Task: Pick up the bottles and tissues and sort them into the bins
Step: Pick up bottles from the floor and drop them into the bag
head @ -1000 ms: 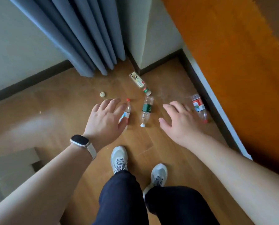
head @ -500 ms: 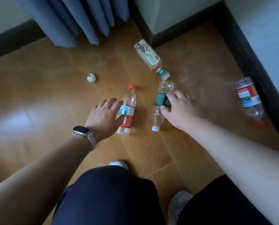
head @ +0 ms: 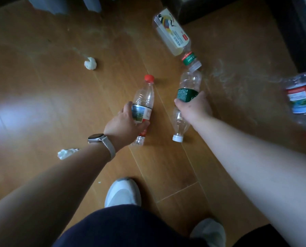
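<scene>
Several empty plastic bottles lie on the wooden floor. My left hand (head: 124,122) is closed around the middle of the red-capped bottle (head: 144,97). My right hand (head: 195,108) grips the green-labelled bottle (head: 188,86), whose white cap points toward me. A larger bottle with a yellow-white label (head: 171,32) lies beyond them, its neck touching the green-labelled one. A fourth bottle with a red and white label (head: 302,102) lies at the far right. One crumpled tissue (head: 90,63) sits at the upper left, another tissue (head: 66,153) beside my left forearm.
A dark skirting board (head: 291,32) runs along the right wall and back corner. Blue curtain hems (head: 73,4) hang at the top left. My two white shoes (head: 123,192) stand on the floor below my hands. No bins are in view.
The view has dropped closer to the floor. Both hands, open and reaching before, have closed around their bottles. A second tissue has come into view by my left forearm.
</scene>
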{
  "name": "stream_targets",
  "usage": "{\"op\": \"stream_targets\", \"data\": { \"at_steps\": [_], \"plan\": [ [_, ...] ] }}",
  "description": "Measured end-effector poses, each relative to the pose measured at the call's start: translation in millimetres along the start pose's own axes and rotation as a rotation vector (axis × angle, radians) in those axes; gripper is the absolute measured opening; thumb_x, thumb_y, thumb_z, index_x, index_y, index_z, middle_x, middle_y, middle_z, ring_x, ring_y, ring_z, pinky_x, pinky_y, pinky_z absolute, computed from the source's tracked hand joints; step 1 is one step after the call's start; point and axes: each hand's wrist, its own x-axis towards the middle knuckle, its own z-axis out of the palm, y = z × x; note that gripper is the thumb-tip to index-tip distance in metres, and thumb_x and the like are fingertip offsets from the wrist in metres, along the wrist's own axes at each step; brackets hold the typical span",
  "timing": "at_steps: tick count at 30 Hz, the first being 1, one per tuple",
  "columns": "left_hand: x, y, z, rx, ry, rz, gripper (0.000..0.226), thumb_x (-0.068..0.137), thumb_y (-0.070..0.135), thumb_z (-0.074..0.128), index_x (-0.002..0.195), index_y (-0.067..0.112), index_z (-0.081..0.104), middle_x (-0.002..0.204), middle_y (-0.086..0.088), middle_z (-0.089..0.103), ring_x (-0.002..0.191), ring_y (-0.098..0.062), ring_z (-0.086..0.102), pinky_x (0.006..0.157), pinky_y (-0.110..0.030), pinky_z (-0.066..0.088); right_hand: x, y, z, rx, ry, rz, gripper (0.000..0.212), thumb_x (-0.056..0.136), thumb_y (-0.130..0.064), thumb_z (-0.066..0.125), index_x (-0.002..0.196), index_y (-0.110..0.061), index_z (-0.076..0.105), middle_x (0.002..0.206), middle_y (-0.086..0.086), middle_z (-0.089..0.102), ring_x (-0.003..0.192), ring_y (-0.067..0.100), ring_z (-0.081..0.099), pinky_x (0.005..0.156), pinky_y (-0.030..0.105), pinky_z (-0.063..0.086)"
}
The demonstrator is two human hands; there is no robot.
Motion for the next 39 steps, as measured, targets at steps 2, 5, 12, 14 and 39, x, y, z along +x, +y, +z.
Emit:
{"op": "stream_targets", "data": {
  "at_steps": [2, 5, 12, 14, 39],
  "plan": [
    [2.8, 1.0, 3.4, -0.028, 0.002, -0.008, 0.066, 0.081, 0.06, 0.061, 0.131, 0.023, 0.04, 0.109, -0.004, 0.063, 0.086, -0.026, 0.062, 0.07, -0.037, 0.052, 1.6, 5.8, 3.9, 0.045, -0.047, 0.027, 0.065, 0.072, -0.05, 0.074, 0.119, -0.017, 0.044, 0.103, 0.0, 0.062, 0.073, 0.018, 0.062, 0.07, 0.037, 0.057],
    [0.7, 4.7, 0.8, -0.032, 0.003, -0.017, 0.058, 0.08, 0.058, 0.062, 0.123, 0.022, 0.047, 0.099, 0.0, 0.064, 0.08, -0.023, 0.062, 0.067, -0.036, 0.052, -5.9, 14.5, -0.6, 0.029, -0.086, 0.007, 0.059, 0.069, -0.048, 0.075, 0.112, -0.021, 0.044, 0.095, -0.004, 0.059, 0.071, 0.013, 0.06, 0.071, 0.038, 0.056],
    [-71.4, 22.1, -74.7, -0.283, 0.079, -0.085, 0.047, 0.078, 0.049, 0.069, 0.117, 0.028, 0.053, 0.091, 0.01, 0.062, 0.082, -0.018, 0.061, 0.07, -0.03, 0.047, -87.7, 1.8, -59.5, 0.003, -0.185, -0.099, 0.049, 0.069, -0.048, 0.073, 0.105, -0.029, 0.047, 0.093, -0.011, 0.061, 0.078, 0.012, 0.062, 0.068, 0.033, 0.054],
    [-114.5, 32.1, -122.2, -0.338, 0.09, -0.065, 0.046, 0.079, 0.044, 0.071, 0.118, 0.028, 0.052, 0.09, 0.013, 0.061, 0.085, -0.017, 0.064, 0.075, -0.033, 0.052, -135.0, -15.7, -92.8, 0.022, -0.203, -0.123, 0.048, 0.071, -0.042, 0.073, 0.108, -0.027, 0.046, 0.097, -0.008, 0.061, 0.08, 0.012, 0.062, 0.064, 0.03, 0.051],
    [-480.0, 252.2, -497.9, -0.547, 0.141, 0.181, 0.062, 0.077, 0.039, 0.079, 0.126, 0.037, 0.041, 0.11, 0.019, 0.062, 0.091, 0.006, 0.062, 0.076, -0.024, 0.056, -497.0, -168.6, -522.2, 0.131, -0.05, -0.563, 0.06, 0.064, -0.056, 0.072, 0.115, -0.044, 0.043, 0.106, -0.018, 0.059, 0.096, 0.006, 0.06, 0.082, 0.041, 0.054]
  ]
}}
